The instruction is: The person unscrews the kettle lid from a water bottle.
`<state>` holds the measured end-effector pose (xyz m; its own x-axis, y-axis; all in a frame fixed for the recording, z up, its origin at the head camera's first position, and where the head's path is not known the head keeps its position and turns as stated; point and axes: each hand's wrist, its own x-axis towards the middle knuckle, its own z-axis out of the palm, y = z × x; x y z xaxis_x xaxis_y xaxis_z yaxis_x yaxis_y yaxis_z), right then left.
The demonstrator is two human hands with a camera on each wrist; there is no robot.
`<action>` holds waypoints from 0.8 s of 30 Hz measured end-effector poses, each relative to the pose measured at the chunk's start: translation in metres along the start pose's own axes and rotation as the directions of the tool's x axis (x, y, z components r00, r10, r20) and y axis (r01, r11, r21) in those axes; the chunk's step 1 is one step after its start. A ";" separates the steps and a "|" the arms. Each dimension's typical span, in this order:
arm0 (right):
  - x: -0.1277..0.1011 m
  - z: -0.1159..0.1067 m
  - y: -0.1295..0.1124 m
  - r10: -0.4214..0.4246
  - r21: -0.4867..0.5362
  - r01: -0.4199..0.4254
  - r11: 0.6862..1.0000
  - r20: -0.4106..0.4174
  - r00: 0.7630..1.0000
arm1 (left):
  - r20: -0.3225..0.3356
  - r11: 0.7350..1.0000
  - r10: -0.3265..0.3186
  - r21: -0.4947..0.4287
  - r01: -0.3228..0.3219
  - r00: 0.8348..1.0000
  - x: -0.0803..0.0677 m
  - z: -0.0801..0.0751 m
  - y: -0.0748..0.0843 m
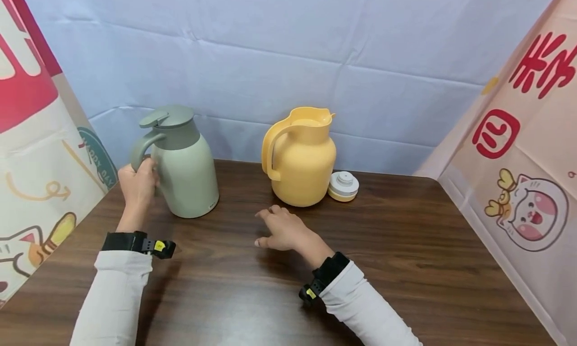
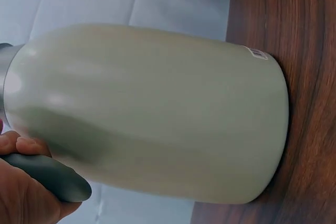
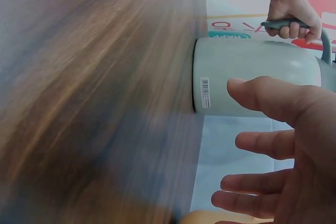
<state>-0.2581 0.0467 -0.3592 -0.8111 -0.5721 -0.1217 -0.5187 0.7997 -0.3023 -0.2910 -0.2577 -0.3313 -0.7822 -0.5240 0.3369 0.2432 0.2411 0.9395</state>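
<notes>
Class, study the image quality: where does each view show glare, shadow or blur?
Head view: pale glare on the tabletop near the bottom edge; left wrist view: bright highlights near the neck of the green jug, plus a dark, soft-edged patch beside the handle, shadow or reflection; right wrist view: table grain looks smeared, the jug's label crisper.

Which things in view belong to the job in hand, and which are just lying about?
Likely the job:
green thermal jug, its handle gripped by the left hand
yellow jug, the open right hand in front
white-and-yellow lid, beside the yellow jug

Surroundings only:
pale blue backdrop
printed side cloths
black wrist cameras
</notes>
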 end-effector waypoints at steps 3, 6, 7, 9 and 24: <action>-0.003 0.001 0.006 -0.001 0.006 0.001 1.000 0.010 1.000 | 0.016 0.999 -0.020 -0.028 0.020 1.000 -0.004 0.001 -0.002; -0.007 0.002 0.012 -0.002 0.012 0.002 1.000 0.016 1.000 | 0.043 0.998 -0.024 -0.052 0.026 0.999 -0.010 0.001 0.000; -0.008 0.002 0.014 -0.002 0.014 0.002 1.000 0.016 1.000 | 0.055 0.998 -0.025 -0.062 0.028 0.998 -0.013 0.002 0.001; -0.011 0.002 0.019 0.001 0.016 -0.001 1.000 0.016 1.000 | 0.090 0.996 -0.021 -0.084 0.029 0.996 -0.018 0.003 0.003; -0.035 -0.006 0.033 0.003 -0.007 -0.003 1.000 0.016 1.000 | 0.296 0.955 0.051 -0.293 0.040 0.954 -0.057 0.012 0.018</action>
<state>-0.2486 0.0945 -0.3588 -0.8081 -0.5727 -0.1379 -0.5183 0.8024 -0.2957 -0.2490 -0.2143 -0.3342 -0.9036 -0.2454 0.3511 0.3692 -0.0305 0.9288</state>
